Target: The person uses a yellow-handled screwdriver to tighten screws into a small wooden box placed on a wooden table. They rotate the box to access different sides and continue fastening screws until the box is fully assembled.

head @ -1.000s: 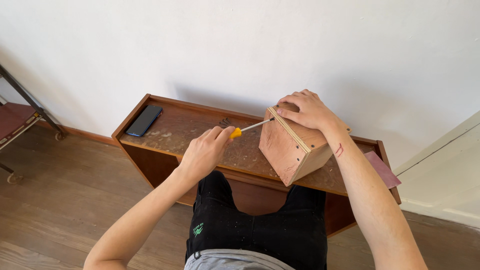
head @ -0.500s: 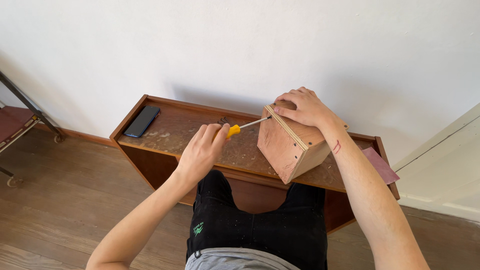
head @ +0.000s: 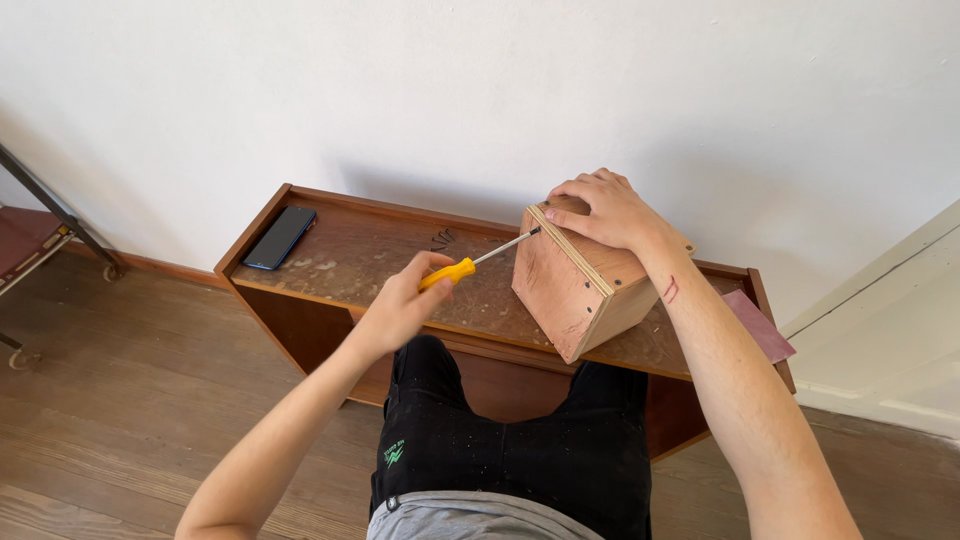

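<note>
**Screwdriver at the upper corner of a plywood box, box steadied from above**

Head view, looking down over a low brown wooden cabinet (head: 330, 262) set against a white wall; its worn top serves as the tabletop.

Left hand (head: 405, 300): grip wrapped tight around the yellow plastic handle of a slim steel-shafted screwdriver (head: 470, 265); shaft angled up and to the right; tip at the upper left corner of the box, whether seated in a screw head is too small to tell.

Right hand (head: 605, 212): lies flat on top of the small reddish-brown plywood box with pale layered edges (head: 572, 285); fingers spread and curled over the far edge, pressing down rather than clamped around anything; a short red mark shows on the forearm.

The box rests tilted on the right half of the tabletop, one corner toward the person; a few small dark dots along the edges of the near face, likely screw heads already in, by my reading; so the fastening looks part-way along, with the top corner in hand now; faces turned away cannot be checked.

Round about: dark blue smartphone (head: 281, 237) flat at the far left corner of the tabletop, well apart from the hands; a pink-red sheet, perhaps sandpaper (head: 760, 325), overhanging the right end; plank floor (head: 120, 400) below; person's knees in black trousers against the cabinet front.
</note>
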